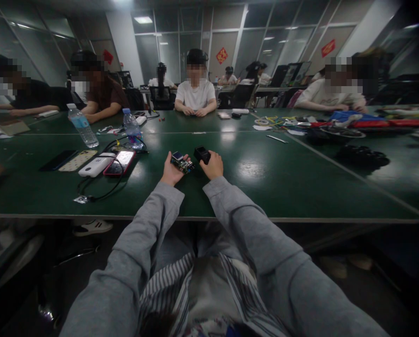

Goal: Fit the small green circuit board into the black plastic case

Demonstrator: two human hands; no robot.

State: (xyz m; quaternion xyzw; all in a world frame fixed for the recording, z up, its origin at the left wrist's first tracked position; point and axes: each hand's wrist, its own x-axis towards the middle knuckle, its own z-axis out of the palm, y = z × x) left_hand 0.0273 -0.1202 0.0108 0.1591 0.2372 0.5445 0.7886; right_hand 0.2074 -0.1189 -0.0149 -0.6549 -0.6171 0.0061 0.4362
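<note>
My left hand [173, 173], palm up, holds a small green circuit board [183, 164] with a little screen at its upper left end. My right hand [214, 165] grips a black box-shaped case [202, 153], its fingers wrapped round the near right side. Both hands are just above the green table [181, 201], a short gap apart. The board and the case do not touch each other. Part of the board's underside is hidden by my left palm.
Left of my hands lie a white power bank [96, 164], a red-edged phone [120, 163] and a black cable [107, 191]. Two water bottles [83, 125] stand behind them. Tangled wires [268, 121] and a white pen [277, 139] are at right. Several people sit around.
</note>
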